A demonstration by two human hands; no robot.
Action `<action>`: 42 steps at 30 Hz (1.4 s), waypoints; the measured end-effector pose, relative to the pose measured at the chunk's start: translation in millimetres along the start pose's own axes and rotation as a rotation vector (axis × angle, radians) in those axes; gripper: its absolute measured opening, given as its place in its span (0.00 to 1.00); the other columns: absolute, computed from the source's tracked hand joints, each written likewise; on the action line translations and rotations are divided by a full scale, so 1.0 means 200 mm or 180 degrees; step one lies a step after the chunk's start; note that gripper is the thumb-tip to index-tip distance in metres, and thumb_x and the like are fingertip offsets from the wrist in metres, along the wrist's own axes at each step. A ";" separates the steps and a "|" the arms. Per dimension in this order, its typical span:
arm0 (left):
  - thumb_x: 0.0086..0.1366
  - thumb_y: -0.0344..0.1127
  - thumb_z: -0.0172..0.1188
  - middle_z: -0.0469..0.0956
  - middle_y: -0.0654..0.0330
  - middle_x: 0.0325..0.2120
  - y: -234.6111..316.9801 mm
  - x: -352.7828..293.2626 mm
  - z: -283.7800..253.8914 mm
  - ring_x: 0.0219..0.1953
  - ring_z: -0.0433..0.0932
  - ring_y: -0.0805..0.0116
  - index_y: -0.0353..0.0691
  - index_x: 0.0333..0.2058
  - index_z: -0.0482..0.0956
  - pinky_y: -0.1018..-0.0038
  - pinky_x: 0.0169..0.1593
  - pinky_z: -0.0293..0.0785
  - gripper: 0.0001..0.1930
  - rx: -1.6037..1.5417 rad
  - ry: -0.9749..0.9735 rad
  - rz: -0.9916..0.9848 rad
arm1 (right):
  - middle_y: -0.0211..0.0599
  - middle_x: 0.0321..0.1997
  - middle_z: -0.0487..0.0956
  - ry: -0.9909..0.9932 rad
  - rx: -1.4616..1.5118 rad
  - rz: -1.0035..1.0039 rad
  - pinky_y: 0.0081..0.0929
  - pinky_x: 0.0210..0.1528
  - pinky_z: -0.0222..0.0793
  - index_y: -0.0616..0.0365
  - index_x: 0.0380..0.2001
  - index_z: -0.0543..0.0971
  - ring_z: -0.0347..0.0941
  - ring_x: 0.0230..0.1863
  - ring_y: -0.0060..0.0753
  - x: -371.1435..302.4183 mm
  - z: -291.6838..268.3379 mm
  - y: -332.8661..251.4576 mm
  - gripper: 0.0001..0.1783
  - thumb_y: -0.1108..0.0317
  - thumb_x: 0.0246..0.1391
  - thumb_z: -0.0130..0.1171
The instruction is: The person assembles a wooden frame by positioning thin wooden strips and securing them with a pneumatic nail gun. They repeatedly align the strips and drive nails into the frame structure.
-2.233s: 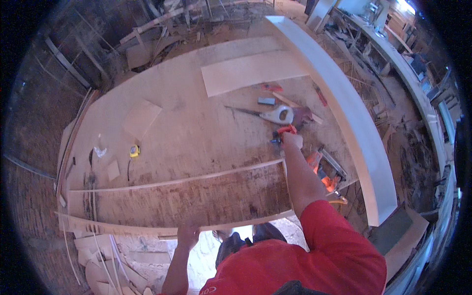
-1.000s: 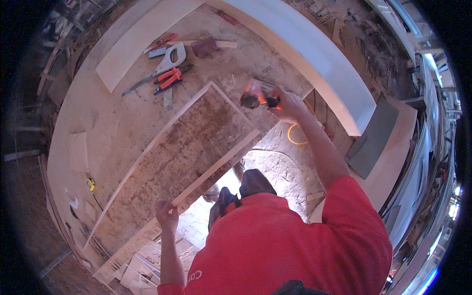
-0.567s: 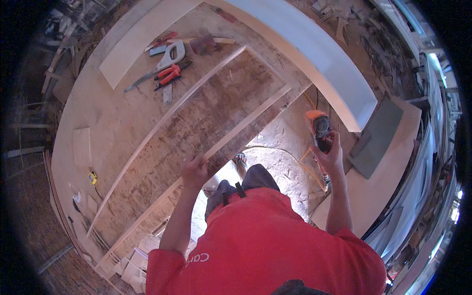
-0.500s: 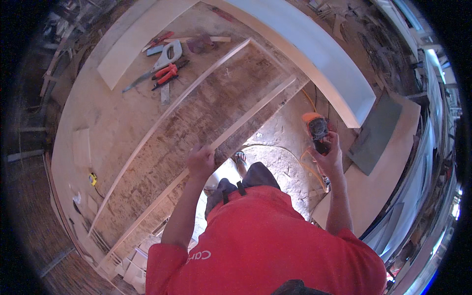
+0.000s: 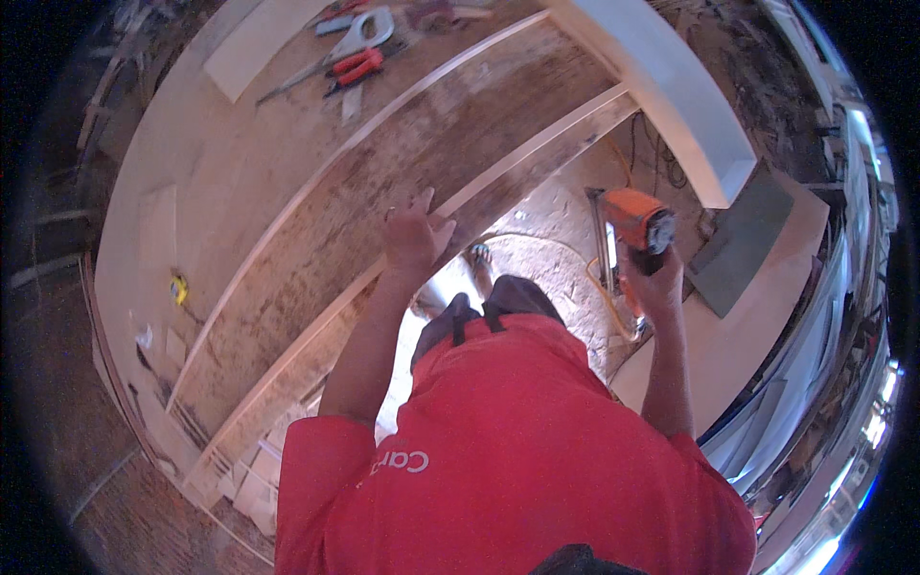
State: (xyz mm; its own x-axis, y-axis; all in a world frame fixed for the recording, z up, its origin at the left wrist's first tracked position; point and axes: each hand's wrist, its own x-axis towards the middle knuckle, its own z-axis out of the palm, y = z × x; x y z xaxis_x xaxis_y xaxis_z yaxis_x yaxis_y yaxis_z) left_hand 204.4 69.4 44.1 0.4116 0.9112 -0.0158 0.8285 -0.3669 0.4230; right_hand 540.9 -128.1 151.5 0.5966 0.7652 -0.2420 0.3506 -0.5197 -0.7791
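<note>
My right hand (image 5: 659,280) is wrapped round the grip of an orange nail gun (image 5: 634,217), raised to the right of the workbench. Its narrow metal magazine stands on the left side of the tool. My left hand (image 5: 414,235) rests at the near long wooden strip (image 5: 537,144), thumb and fingers spread apart. That strip and a second, curved wooden strip (image 5: 287,230) run lengthwise along a stained brown board (image 5: 383,192), both standing on edge. Part of the near strip is hidden behind my left hand and forearm.
A handsaw (image 5: 362,34) and red-handled pliers (image 5: 355,67) lie at the bench's far left. A yellow tape measure (image 5: 179,289) sits near its left edge. A curved white panel (image 5: 671,86) overhangs the far right. Below the nail gun, a yellowish hose (image 5: 613,311) loops over the floor.
The nail gun has turned and come nearer in my right hand. My left hand has loosened from the strip, fingers now spread. The view has shifted, so the bench sits higher.
</note>
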 end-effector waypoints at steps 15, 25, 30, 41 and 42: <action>0.59 0.43 0.66 0.82 0.48 0.40 -0.54 -0.44 -0.20 0.42 0.83 0.45 0.45 0.47 0.87 0.55 0.47 0.81 0.18 -0.0830 -0.0111 -0.0147 | 0.34 0.39 0.83 -0.0665 0.0034 0.0226 0.25 0.26 0.78 0.61 0.52 0.78 0.79 0.26 0.25 -0.20 0.39 -0.34 0.27 0.59 0.55 0.75; 0.56 0.44 0.63 0.83 0.47 0.36 -0.56 -0.39 -0.18 0.42 0.83 0.44 0.43 0.40 0.86 0.51 0.46 0.80 0.16 -0.0791 -0.0395 -0.0164 | 0.25 0.23 0.74 -0.1308 0.0089 0.0406 0.24 0.22 0.68 0.56 0.37 0.78 0.71 0.21 0.20 -0.20 0.65 -0.64 0.14 0.60 0.59 0.72; 0.55 0.43 0.63 0.83 0.46 0.32 -0.55 -0.30 -0.03 0.38 0.83 0.44 0.42 0.39 0.86 0.51 0.44 0.80 0.16 -0.0878 -0.0089 0.0192 | 0.24 0.23 0.73 -0.1505 0.0252 0.0496 0.24 0.22 0.68 0.56 0.38 0.78 0.70 0.21 0.20 -0.16 0.71 -0.72 0.16 0.59 0.59 0.72; 0.53 0.36 0.61 0.81 0.46 0.26 -0.56 -0.29 -0.05 0.32 0.82 0.45 0.39 0.28 0.84 0.54 0.37 0.80 0.08 -0.0991 0.0192 0.0530 | 0.23 0.21 0.72 -0.1781 -0.0036 0.0441 0.22 0.20 0.64 0.55 0.40 0.79 0.67 0.18 0.18 -0.11 0.81 -0.80 0.17 0.57 0.58 0.73; 0.53 0.36 0.61 0.81 0.46 0.26 -0.57 -0.29 -0.04 0.31 0.82 0.45 0.39 0.28 0.84 0.53 0.37 0.79 0.08 -0.1007 0.0198 0.0588 | 0.23 0.20 0.72 -0.1819 -0.0120 0.0424 0.22 0.19 0.64 0.55 0.40 0.79 0.67 0.17 0.18 -0.10 0.83 -0.78 0.17 0.57 0.58 0.73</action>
State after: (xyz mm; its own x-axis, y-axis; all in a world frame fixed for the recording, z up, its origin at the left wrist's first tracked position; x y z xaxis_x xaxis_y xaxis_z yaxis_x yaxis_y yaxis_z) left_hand 82.9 59.7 3.4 0.5112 0.8483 0.1379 0.5802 -0.4590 0.6728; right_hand 355.3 0.9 182.4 0.1571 0.7705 -0.6178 0.3309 -0.6305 -0.7021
